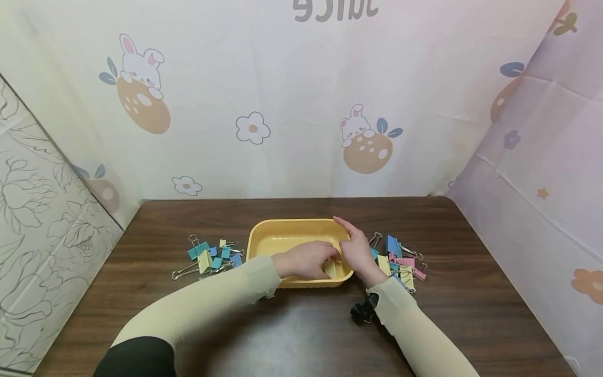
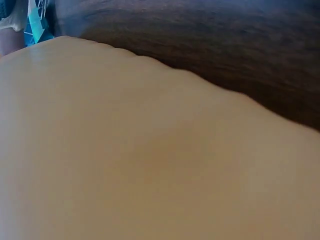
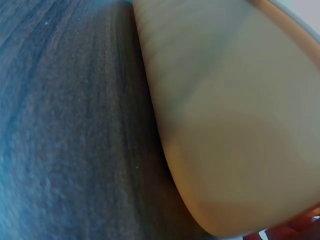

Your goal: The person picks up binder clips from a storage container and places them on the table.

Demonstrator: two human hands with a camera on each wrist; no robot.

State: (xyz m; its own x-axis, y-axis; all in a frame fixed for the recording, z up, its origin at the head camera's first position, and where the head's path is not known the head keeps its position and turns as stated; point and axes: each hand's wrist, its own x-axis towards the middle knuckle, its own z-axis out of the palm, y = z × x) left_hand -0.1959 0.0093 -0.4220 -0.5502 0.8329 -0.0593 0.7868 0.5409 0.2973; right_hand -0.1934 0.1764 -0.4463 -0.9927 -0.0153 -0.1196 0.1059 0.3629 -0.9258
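Observation:
A yellow plastic tray (image 1: 282,226) stands on the dark wooden table. My left hand (image 1: 306,260) reaches over its near wall into the right end, with its fingers curled down round a pale yellow binder clip (image 1: 332,270) that is mostly hidden. My right hand (image 1: 356,252) grips the tray's right end, thumb on the inner side and index finger stretched along the rim toward the back corner. The tray's outer wall (image 2: 165,150) fills most of the left wrist view. In the right wrist view, the tray wall (image 3: 240,115) hides both hands' fingers.
Left of the tray lies a loose pile of coloured binder clips (image 1: 204,261), blue and yellow. Another pile of binder clips (image 1: 404,262), with pink ones too, lies to the right beside my right forearm. A black device (image 1: 364,310) hangs by the right cuff. Printed cloth (image 1: 301,157) backs the table.

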